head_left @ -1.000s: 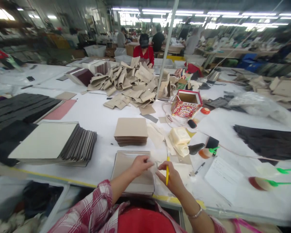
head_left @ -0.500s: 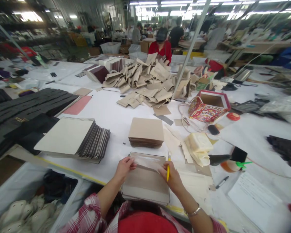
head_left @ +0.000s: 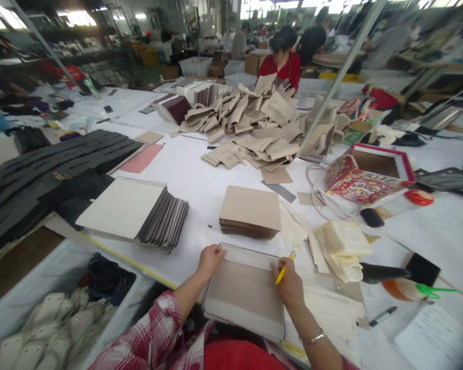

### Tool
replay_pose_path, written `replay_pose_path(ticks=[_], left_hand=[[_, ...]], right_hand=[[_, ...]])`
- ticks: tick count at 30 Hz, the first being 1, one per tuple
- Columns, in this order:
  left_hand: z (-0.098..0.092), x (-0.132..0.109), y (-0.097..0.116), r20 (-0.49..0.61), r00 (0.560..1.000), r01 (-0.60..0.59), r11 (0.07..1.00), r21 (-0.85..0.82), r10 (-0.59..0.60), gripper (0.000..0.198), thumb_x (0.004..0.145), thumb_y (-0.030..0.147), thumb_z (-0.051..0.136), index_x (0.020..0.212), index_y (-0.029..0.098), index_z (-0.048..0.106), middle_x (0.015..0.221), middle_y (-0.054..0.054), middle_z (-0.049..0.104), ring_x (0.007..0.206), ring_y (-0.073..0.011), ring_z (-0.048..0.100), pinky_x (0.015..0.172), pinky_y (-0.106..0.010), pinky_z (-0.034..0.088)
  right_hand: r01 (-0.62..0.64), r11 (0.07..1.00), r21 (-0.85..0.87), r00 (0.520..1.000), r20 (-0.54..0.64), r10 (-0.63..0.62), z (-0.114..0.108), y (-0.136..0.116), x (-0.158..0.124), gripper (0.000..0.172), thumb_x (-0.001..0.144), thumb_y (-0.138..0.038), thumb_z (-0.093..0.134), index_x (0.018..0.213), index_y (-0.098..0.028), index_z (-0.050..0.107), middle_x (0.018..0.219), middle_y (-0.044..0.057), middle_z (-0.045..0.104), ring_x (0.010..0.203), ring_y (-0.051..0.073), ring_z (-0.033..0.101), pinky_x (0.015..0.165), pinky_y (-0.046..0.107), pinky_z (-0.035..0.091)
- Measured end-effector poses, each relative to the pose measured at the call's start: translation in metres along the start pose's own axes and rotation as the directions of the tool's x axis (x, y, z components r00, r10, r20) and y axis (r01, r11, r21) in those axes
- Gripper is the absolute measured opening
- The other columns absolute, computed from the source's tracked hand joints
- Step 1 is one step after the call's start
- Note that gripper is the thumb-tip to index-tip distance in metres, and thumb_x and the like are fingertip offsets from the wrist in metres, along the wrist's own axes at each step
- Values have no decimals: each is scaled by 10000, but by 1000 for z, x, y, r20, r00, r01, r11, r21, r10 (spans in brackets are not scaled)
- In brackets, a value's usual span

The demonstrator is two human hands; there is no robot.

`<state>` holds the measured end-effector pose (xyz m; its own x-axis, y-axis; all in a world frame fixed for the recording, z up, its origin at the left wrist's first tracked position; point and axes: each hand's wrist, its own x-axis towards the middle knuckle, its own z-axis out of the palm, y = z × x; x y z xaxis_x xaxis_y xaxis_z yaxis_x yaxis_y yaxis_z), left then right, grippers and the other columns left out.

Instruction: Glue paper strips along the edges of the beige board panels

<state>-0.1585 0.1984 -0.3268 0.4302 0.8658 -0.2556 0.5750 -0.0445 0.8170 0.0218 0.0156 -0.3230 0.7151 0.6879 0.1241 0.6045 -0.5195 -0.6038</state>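
Note:
A beige rectangular panel with a dark edge [head_left: 250, 293] lies in front of me at the table's near edge, on top of what looks like more panels. Along its far side runs a pale strip [head_left: 250, 258]. My left hand [head_left: 209, 263] is closed in a pinch at the strip's left end, by the panel's far left corner. Over at the right end, my right hand [head_left: 290, 288] holds a slim yellow-handled tool [head_left: 285, 270], its tip pointing away from me; its kind is unclear. The right fingertips touch the strip's right end.
Beyond the panel stands a stack of beige boards [head_left: 250, 208]. To its left is a fanned stack of grey-white panels [head_left: 125, 205]. Folded beige pieces [head_left: 254, 118] are heaped farther back. At right are a patterned box [head_left: 364, 177] and crumpled yellowish material [head_left: 341, 246].
The pale strip, lifted between both hands before, now lies flatter along the panel's far side. My left hand has moved to the corner, and the yellow-handled tool has tilted. The camera view has shifted.

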Motion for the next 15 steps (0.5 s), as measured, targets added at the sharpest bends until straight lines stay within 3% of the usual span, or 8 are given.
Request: replay_pose_path(ticks=[15], left_hand=[[8,1,3,-42,999,-18,975,222,28,256,746,367,522,605,159,569,580,-2,571,563,-125,494,544,-211,300]], right_hand=[[-63,998,6,998,1,63,3,-3,2,267,808,-425,395,948,-197,407,767,18,559,581,159,551,526,254,380]])
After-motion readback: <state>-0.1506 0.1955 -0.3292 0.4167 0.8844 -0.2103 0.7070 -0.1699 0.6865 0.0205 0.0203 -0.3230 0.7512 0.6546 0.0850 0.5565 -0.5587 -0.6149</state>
